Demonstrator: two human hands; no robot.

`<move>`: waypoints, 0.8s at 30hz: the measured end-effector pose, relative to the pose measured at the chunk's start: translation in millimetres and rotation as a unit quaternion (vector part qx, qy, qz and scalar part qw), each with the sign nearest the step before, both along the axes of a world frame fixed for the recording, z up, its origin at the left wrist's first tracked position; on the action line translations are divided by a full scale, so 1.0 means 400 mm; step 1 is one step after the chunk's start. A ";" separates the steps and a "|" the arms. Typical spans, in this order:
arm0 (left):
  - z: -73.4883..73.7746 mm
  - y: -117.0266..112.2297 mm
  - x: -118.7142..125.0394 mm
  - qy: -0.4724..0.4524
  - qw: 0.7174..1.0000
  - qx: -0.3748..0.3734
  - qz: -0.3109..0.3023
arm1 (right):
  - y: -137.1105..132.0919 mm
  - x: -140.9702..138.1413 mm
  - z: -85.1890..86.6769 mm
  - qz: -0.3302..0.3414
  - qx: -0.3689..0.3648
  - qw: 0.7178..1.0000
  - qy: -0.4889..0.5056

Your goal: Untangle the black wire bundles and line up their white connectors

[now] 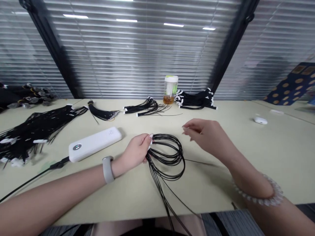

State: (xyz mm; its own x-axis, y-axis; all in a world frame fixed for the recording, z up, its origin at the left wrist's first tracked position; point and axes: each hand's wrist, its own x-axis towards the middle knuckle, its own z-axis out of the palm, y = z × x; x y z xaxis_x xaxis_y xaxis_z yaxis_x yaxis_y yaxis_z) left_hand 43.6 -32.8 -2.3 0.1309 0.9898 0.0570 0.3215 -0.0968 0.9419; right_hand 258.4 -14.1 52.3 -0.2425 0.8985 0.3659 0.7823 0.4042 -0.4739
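A person's two bare arms reach over a pale counter (246,157), seen from above. The left hand (136,150), with a grey wristband (107,168) behind it, is near the middle of the counter, closer to the near edge. Its thumb and fingers pinch a bundle of black cords (169,157) where the white-tipped ends meet. The cords curl into a loose loop lying on the counter just right of that hand, and their tails run down over the near edge.

The right hand (206,134), with a clear bead bracelet (265,196) on its wrist, hovers just beyond the loop. Its fingers are curled and the tips drawn close together. It is not clear whether a strand sits between them.

A white power bank (94,144) lies left of the left hand, with a dark cable leading towards the left edge. A large pile of black cords (31,131) covers the left side. Along the far edge are smaller cord bunches (145,107), a clear jar with a white lid (170,89) and a stack of white-tipped cords (197,98). A small white object (261,121) sits towards the right edge.
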 end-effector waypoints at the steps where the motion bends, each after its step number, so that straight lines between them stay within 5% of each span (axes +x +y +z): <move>1: -0.001 0.000 0.000 0.000 1.000 0.002 0.000 | -0.002 -0.003 -0.003 0.023 -0.021 1.000 -0.002; 14: -0.004 0.015 -0.011 -0.050 0.998 -0.019 0.032 | -0.036 0.000 0.003 0.203 -0.180 0.951 -0.151; 19: 0.003 0.010 -0.007 -0.075 0.996 -0.015 0.051 | -0.048 -0.021 -0.018 0.236 -0.183 0.934 -0.195; 24: 0.009 0.005 0.000 -0.103 0.991 -0.031 0.078 | -0.029 0.000 -0.010 0.112 -0.127 0.961 -0.220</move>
